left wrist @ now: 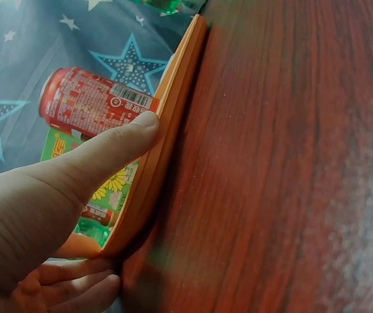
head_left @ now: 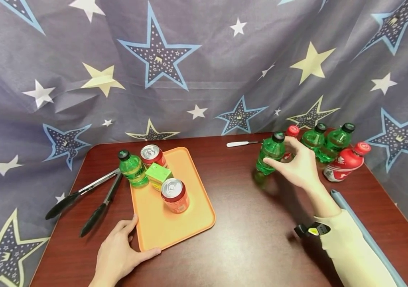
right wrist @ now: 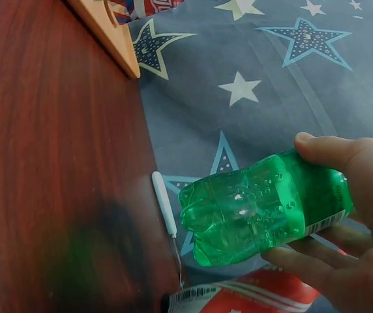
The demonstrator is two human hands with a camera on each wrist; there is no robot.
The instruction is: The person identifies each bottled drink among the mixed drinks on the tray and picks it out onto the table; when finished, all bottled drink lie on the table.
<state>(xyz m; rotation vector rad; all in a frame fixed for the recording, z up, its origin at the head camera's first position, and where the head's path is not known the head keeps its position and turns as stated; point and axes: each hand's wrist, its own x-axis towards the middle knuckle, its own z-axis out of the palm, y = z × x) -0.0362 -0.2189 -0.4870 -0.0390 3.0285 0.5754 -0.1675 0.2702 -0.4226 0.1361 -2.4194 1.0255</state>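
In the head view my right hand (head_left: 298,163) holds a small green soda bottle (head_left: 272,153) with a black cap, thumb on one side and fingers on the other. The right wrist view shows the bottle's base (right wrist: 206,218) lifted off the table. My left hand (head_left: 119,249) grips the near left corner of an orange tray (head_left: 193,195), thumb along the front edge and fingers at the left side. On the tray stand another green bottle (head_left: 132,169), a red can (head_left: 151,154) behind, a green drink carton (head_left: 158,175) and a second red can (head_left: 175,195) in front.
Black-tipped tongs (head_left: 97,185) lie left of the tray. Right of my right hand stand two green bottles (head_left: 313,137) and a red bottle (head_left: 345,161); another red-capped bottle (head_left: 292,130) is partly hidden. A white-handled utensil (head_left: 237,144) lies at the back, a blue-grey strip (head_left: 365,235) at right.
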